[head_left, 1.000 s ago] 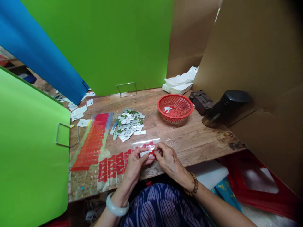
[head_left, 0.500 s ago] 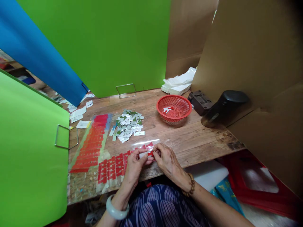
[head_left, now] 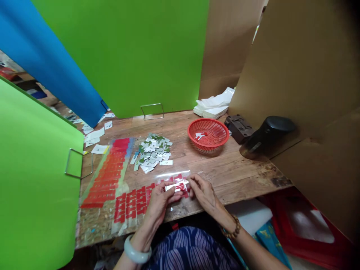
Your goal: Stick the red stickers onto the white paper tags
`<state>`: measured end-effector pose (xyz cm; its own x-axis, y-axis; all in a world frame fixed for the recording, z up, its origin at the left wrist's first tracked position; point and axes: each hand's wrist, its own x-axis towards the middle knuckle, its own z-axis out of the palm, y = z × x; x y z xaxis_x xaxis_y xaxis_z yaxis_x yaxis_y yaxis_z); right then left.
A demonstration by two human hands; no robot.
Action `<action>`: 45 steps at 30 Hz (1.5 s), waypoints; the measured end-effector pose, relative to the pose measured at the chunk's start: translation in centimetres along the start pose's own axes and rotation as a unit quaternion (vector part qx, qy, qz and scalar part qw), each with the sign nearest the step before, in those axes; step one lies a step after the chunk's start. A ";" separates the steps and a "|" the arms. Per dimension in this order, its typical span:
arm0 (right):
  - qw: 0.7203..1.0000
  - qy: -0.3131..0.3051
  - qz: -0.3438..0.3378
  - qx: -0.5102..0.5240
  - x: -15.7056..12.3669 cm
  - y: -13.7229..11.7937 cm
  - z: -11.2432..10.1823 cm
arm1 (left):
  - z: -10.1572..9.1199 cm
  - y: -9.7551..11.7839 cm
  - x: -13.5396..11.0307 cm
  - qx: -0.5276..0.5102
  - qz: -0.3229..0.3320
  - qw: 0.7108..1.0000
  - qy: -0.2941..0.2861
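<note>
My left hand pinches a small white card tag with a red hook-shaped piece at its right end. Close to that end is my right hand, thumb and fingertips drawn together. What they hold, if anything, is too small to make out. Beneath both hands, clear film with rows of red stickers lies along the table's front edge. Beyond my left hand spreads a loose pile of white and green tags. A red plastic basket stands farther back, with a few red-and-white tags in it.
At left lies a sheet of orange-red stickers. Loose paper slips are near the blue panel. Green panels border the wooden table. A paper stack, a dark box and a black cylinder stand right.
My right hand has moved slightly right, off the tag's end, so more of the red piece shows. My left hand still holds the tag. The camera view has shifted a little.
</note>
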<state>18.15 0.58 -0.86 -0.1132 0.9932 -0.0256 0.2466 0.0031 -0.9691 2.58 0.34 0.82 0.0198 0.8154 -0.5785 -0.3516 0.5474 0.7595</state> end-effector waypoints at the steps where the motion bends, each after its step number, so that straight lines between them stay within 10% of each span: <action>1: 0.999 -0.027 0.016 0.028 -0.1 0.0 0.2 | 0.0 0.0 0.0 0.002 0.000 1.000 -0.003; 14: 0.957 -0.152 0.126 0.214 -0.3 0.6 -0.3 | 0.2 -0.7 -0.7 0.094 0.015 0.992 -0.087; 18: 0.961 -0.104 0.124 0.226 1.6 0.3 -3.1 | -0.7 -0.7 -0.4 0.168 0.116 0.976 -0.074; 23: 0.914 0.084 0.042 0.396 5.7 -2.2 -8.0 | -2.7 -1.8 0.0 0.457 0.324 0.828 0.025; 26: 0.895 0.087 0.098 0.425 6.6 -2.4 -7.8 | -3.0 -3.4 0.3 0.585 0.345 0.733 0.013; 29: 0.940 0.009 0.119 0.321 6.3 -1.5 -5.1 | -2.6 -4.5 0.5 0.645 0.370 0.667 -0.038; 33: 0.999 -0.049 -0.017 0.013 7.1 -0.9 -1.0 | -2.0 -5.3 1.3 0.656 0.407 0.631 -0.080; 37: 0.956 -0.052 -0.146 -0.251 9.6 -1.1 1.6 | -2.0 -6.2 2.2 0.651 0.420 0.628 -0.071; 45: 0.933 -0.093 -0.099 -0.333 13.6 0.6 4.2 | -2.2 -6.7 2.3 0.643 0.422 0.636 -0.061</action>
<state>12.69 13.62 -2.88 -0.3700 0.9283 0.0358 0.7390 0.3175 -0.5943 2.91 -1.89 -6.22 0.4318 0.8867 0.1653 0.7701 -0.4578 0.4442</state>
